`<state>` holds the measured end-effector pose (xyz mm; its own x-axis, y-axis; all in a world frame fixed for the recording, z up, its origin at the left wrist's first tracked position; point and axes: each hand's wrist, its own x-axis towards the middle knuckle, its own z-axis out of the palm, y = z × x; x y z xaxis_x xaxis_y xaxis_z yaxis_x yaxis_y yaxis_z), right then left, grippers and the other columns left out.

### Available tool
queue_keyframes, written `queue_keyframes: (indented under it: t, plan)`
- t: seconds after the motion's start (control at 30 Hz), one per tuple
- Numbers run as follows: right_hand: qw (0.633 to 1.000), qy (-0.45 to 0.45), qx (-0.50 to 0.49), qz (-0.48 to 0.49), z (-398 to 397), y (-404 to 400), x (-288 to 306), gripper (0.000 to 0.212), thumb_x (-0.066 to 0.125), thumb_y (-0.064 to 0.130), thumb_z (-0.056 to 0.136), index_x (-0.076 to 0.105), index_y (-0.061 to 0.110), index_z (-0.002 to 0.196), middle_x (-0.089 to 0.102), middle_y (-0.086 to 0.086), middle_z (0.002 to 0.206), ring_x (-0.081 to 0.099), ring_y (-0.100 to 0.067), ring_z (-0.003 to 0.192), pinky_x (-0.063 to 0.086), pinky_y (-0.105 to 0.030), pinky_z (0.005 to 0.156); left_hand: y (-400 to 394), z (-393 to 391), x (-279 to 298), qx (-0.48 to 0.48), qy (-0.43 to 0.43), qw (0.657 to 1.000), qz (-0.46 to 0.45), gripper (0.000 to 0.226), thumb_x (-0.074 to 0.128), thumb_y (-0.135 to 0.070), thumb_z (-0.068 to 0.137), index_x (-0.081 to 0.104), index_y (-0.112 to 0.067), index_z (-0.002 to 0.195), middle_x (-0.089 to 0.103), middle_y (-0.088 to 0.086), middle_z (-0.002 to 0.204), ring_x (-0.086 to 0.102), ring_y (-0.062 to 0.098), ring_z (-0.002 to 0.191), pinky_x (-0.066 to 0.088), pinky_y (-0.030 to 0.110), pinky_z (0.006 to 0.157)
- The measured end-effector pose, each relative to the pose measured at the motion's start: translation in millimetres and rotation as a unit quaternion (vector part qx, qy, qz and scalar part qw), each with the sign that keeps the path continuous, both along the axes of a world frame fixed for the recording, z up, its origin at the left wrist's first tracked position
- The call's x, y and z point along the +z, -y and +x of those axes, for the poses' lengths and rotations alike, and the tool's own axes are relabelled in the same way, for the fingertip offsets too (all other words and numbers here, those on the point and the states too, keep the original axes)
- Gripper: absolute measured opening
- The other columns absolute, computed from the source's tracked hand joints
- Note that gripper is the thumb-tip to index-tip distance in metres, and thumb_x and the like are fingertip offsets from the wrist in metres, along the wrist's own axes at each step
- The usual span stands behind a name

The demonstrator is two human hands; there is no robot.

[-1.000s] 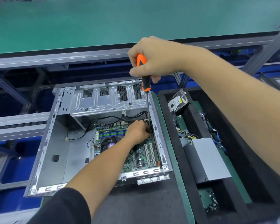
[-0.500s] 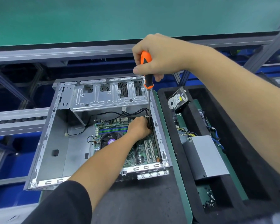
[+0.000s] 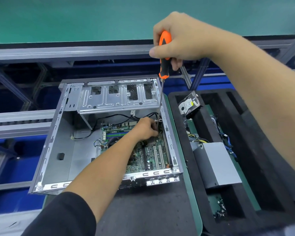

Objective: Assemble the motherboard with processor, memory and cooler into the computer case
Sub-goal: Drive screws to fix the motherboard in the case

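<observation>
Green belt behind the computer case, with the motherboard lying flat against the case's right wall. At the board's far right corner inside the case, left hand with fingers bunched round the screwdriver shaft's tip, any screw hidden beneath; above the case, right hand with fingers wrapped round the orange handle. Best done with the shaft plumb over the hole, light downward pressure, slow turns until the thread bites, then release of the guiding pinch, well clear of the foam tray right of the case.
</observation>
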<state>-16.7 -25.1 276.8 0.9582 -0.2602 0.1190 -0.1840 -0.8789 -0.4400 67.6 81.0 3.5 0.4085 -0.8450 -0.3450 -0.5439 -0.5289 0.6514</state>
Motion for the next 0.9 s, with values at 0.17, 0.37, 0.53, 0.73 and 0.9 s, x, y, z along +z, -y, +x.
queue_keyframes:
  t: [0.17, 0.37, 0.53, 0.73, 0.9]
  plan:
    - [1.0, -0.004, -0.006, 0.003, 2.8, 1.7, 1.3, 0.021, 0.065, 0.031, 0.087, 0.058, 0.012, 0.081, 0.067, -0.004, 0.057, 0.067, -0.017, 0.047, 0.056, -0.028, 0.047, -0.6, 1.5, -0.8, 0.012, -0.056, 0.998, -0.026, 0.024, 0.073, -0.004, 0.074, 0.058, -0.021, 0.069, 0.06, -0.004, 0.073, 0.055, 0.014, 0.069, 0.048, 0.028, 0.072]
    - [1.0, -0.02, -0.014, 0.006, 3.9, 4.1, 0.1, 0.02, 0.063, 0.029, 0.089, 0.057, 0.013, 0.08, 0.067, 0.008, 0.054, 0.067, -0.017, 0.047, 0.056, -0.028, 0.048, -2.4, 1.1, -2.1, -0.003, -0.048, 0.998, -0.029, 0.024, 0.073, -0.005, 0.075, 0.057, -0.022, 0.075, 0.062, 0.0, 0.08, 0.057, 0.016, 0.074, 0.051, 0.033, 0.08]
    - [1.0, -0.01, -0.013, 0.008, 4.9, 0.9, -1.4, 0.017, 0.061, 0.024, 0.089, 0.057, 0.011, 0.08, 0.064, 0.01, 0.048, 0.065, -0.015, 0.043, 0.046, -0.016, 0.04, -3.8, -0.3, -0.7, -0.008, -0.001, 1.0, -0.027, 0.026, 0.074, -0.012, 0.078, 0.061, -0.013, 0.1, 0.064, 0.005, 0.093, 0.06, 0.021, 0.084, 0.049, 0.03, 0.079]
    - [1.0, -0.004, -0.014, 0.014, 3.0, -0.4, -2.3, 0.015, 0.06, 0.021, 0.089, 0.057, 0.01, 0.078, 0.066, 0.006, 0.051, 0.065, -0.017, 0.043, 0.046, -0.016, 0.041, -4.1, -3.7, 3.4, 0.0, 0.015, 1.0, -0.018, 0.034, 0.073, -0.012, 0.081, 0.061, -0.012, 0.112, 0.061, 0.002, 0.094, 0.06, 0.024, 0.091, 0.044, 0.026, 0.078]
    - [1.0, -0.003, -0.015, 0.014, 0.9, -1.4, -3.6, 0.015, 0.059, 0.02, 0.089, 0.055, 0.014, 0.075, 0.064, 0.007, 0.048, 0.065, -0.017, 0.042, 0.045, -0.015, 0.04, -3.7, -3.9, 3.3, 0.005, 0.006, 1.0, -0.006, 0.015, 0.063, -0.003, 0.086, 0.062, -0.016, 0.093, 0.065, 0.006, 0.094, 0.062, 0.025, 0.092, 0.051, 0.033, 0.084]
